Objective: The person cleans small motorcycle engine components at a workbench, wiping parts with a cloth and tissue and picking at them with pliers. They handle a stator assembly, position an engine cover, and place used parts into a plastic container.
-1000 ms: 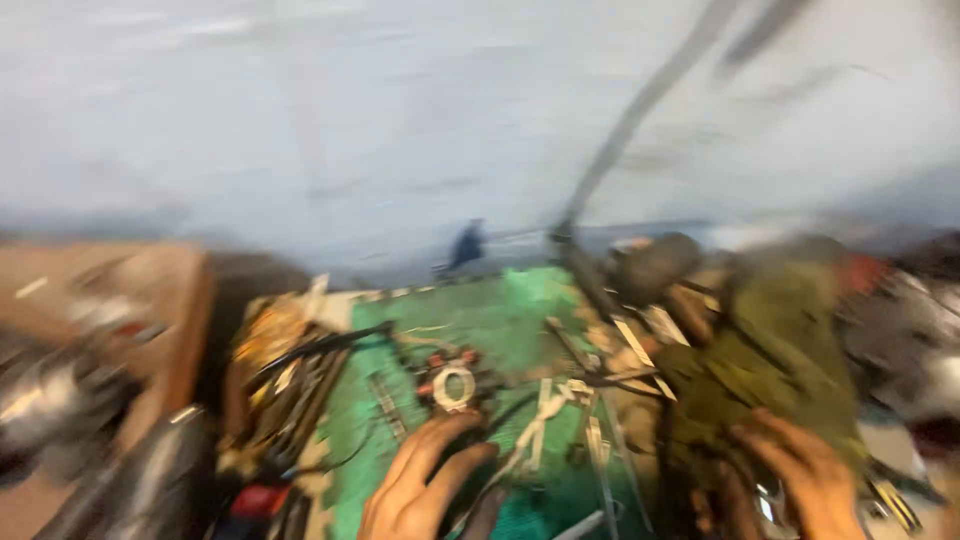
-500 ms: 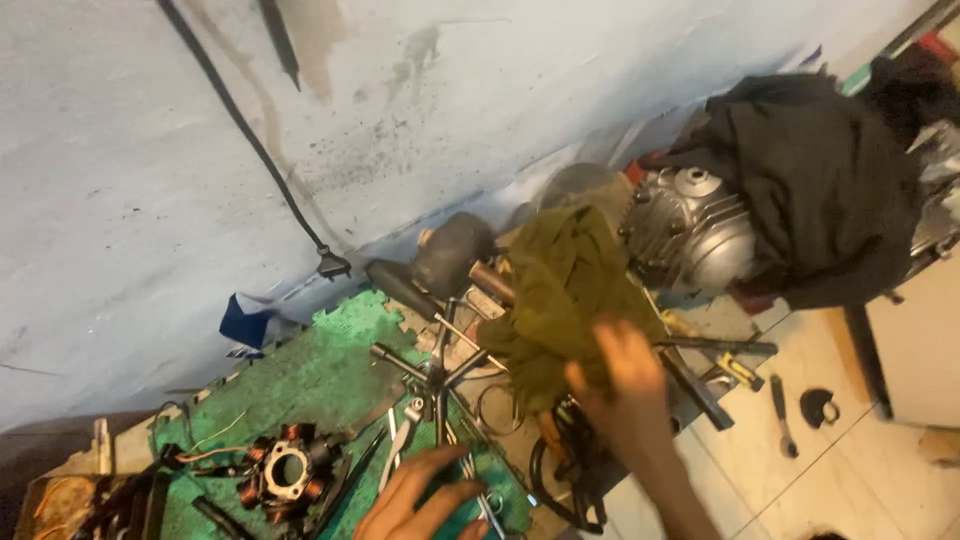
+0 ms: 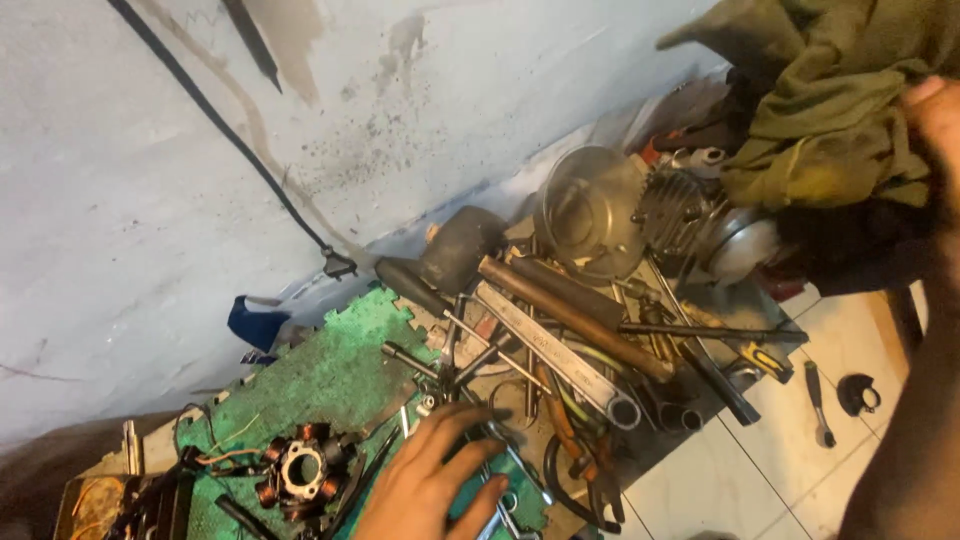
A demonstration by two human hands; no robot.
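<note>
Pale stained wall behind cluttered floor. Left hand, fingers spread, rests flat on tools by green mat. Right hand clamps olive cloth lifted above engine; best raised clear, avoiding snags.

hands: 2, left hand, right hand | olive cloth: 1, in right hand | stator coil: 1, left of left hand | green mat: 1

My right hand is cut off by the frame's right edge; olive cloth hides its fingers. Left hand: wrist cropped below, tools beneath my fingers indistinct.
</note>
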